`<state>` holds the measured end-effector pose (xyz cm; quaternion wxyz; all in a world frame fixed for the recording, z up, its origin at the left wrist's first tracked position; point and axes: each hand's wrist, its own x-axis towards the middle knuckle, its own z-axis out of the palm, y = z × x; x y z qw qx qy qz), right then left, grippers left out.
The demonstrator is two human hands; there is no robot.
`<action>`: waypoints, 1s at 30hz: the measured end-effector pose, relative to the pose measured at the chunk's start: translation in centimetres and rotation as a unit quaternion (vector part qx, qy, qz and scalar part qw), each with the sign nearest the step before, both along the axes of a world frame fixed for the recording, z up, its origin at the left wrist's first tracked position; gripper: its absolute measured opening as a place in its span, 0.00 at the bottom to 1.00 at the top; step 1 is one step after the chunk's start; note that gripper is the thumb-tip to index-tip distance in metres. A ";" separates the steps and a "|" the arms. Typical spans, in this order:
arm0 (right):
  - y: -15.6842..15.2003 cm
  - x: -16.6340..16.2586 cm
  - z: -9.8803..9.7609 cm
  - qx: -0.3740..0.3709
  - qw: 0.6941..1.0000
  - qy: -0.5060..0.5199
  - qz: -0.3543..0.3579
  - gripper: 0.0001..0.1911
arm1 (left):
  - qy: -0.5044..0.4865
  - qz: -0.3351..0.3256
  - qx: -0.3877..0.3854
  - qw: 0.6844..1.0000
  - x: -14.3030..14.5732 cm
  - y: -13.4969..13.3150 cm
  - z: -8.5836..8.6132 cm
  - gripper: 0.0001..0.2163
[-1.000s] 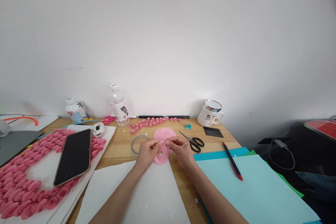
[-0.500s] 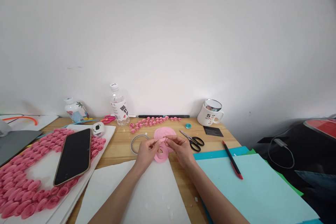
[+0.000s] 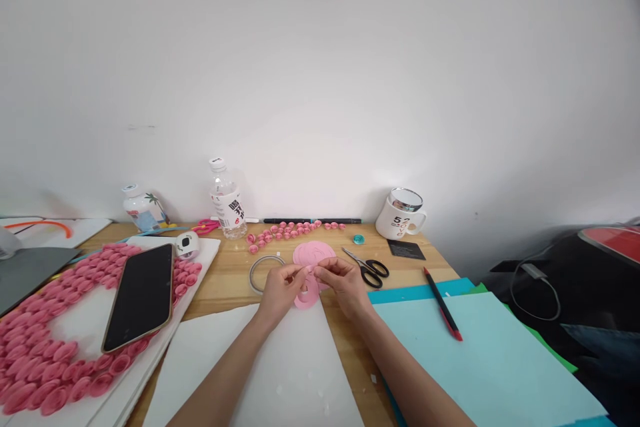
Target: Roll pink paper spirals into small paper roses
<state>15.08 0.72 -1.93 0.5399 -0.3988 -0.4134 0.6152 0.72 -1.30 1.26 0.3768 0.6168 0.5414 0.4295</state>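
Observation:
My left hand point(image 3: 281, 287) and my right hand point(image 3: 344, 280) meet fingertip to fingertip, each pinching a pink paper spiral point(image 3: 307, 297) whose loose coil hangs below them over a white sheet point(image 3: 280, 353). Just behind lies a stack of pink paper spirals point(image 3: 314, 252), partly hidden by my fingers. A roll of tape point(image 3: 257, 273) is left of my left hand. Scissors with black handles point(image 3: 371, 272) rest to the right of my right hand. Several small rolled pink paper flowers point(image 3: 287, 232) sit in rows at the back, and a teal one point(image 3: 359, 239) lies apart.
At left, a phone point(image 3: 140, 297) lies on a board covered with pink paper flowers point(image 3: 60, 347). A water bottle point(image 3: 229, 203) and a mug point(image 3: 400, 217) stand near the wall. On the right, a pen point(image 3: 443, 307) lies on light blue paper point(image 3: 485, 353).
My right fingertips have come down slightly and closer to the left ones at the pink paper. Everything else on the table stays in place.

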 end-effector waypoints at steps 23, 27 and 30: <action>-0.1 0.0 0.1 0.004 1.000 0.002 0.011 0.11 | -0.011 -0.001 -0.006 1.000 0.1 0.0 0.0 0.13; 0.0 0.0 -0.1 0.008 1.000 0.006 0.002 0.11 | -0.008 -0.003 -0.007 1.000 0.1 0.0 -0.1 0.14; 0.0 -0.1 -0.1 0.010 1.000 0.014 0.005 0.11 | -0.010 -0.001 -0.002 1.000 0.0 0.1 -0.3 0.14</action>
